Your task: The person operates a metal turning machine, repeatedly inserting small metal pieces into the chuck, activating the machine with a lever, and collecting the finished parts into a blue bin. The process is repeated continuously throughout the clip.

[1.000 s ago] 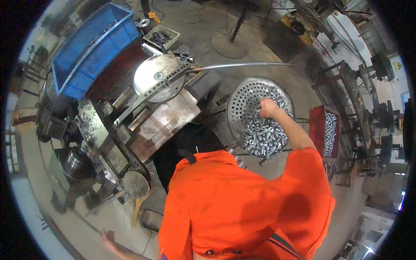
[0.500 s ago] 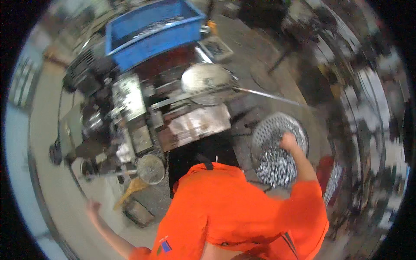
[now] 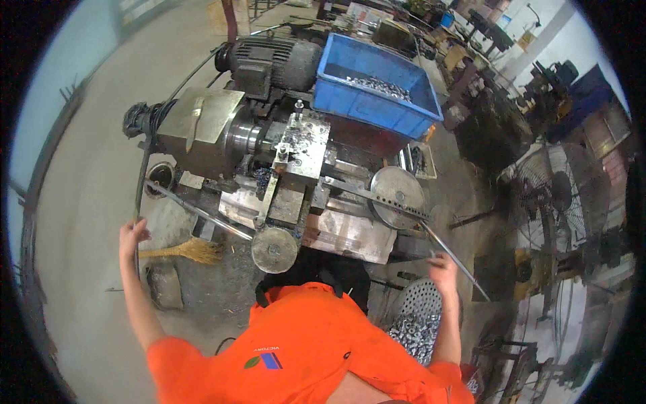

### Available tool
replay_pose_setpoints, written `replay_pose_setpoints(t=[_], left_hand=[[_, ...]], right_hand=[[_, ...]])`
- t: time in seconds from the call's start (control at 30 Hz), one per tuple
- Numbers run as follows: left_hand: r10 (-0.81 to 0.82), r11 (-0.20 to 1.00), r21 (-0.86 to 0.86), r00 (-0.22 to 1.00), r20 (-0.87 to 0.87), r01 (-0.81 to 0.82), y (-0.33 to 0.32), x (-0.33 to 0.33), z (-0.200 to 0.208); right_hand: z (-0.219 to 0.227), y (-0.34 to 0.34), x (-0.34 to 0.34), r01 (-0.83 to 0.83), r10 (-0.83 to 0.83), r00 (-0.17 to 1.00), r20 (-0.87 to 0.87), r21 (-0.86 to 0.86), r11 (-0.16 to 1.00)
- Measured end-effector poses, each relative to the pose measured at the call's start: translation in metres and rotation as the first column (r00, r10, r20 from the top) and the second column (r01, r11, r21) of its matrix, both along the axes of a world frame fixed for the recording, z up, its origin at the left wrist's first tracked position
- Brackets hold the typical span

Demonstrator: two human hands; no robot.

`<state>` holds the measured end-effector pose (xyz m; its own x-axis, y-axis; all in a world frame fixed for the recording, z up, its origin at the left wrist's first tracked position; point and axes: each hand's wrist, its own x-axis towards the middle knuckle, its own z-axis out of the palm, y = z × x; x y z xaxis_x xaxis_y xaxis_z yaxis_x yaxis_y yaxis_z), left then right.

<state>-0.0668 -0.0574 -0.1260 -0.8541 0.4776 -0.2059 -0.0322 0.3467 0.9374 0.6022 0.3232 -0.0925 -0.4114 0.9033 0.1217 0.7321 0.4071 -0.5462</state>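
Observation:
My left hand is curled at a long dark rod on the left of the lathe; the rod passes behind my fingers. My right hand is pinched closed, with a small grey metal piece showing at its fingertips. Below that hand stands a perforated metal basket holding many small shiny metal parts. Before me is the lathe, with a shiny chuck, a tool block and a round handwheel. A larger metal disc sits at its right end.
A blue crate with metal parts stands behind the lathe, beside a motor. A metal bar juts out near my right hand. A straw broom lies at left; a large fan stands at right.
My right hand has come up out of the basket with a small piece. My left hand has risen to the dark rod. The view has swung, placing the lathe further right.

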Motion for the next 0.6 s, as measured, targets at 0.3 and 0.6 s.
replay_pose_setpoints(t=[0.3,0.6], left_hand=[[-0.266,0.783,-0.599,0.778,-0.569,-0.170,-0.015,0.013,0.000],[-0.018,0.887,-0.446,0.955,-0.295,-0.121,-0.041,0.066,0.023]], right_hand=[[0.089,0.028,-0.348,-0.763,0.819,0.571,-0.046,0.336,0.551],[0.056,0.030,-0.476,-0.759,0.692,0.630,0.352,0.088,0.645]])
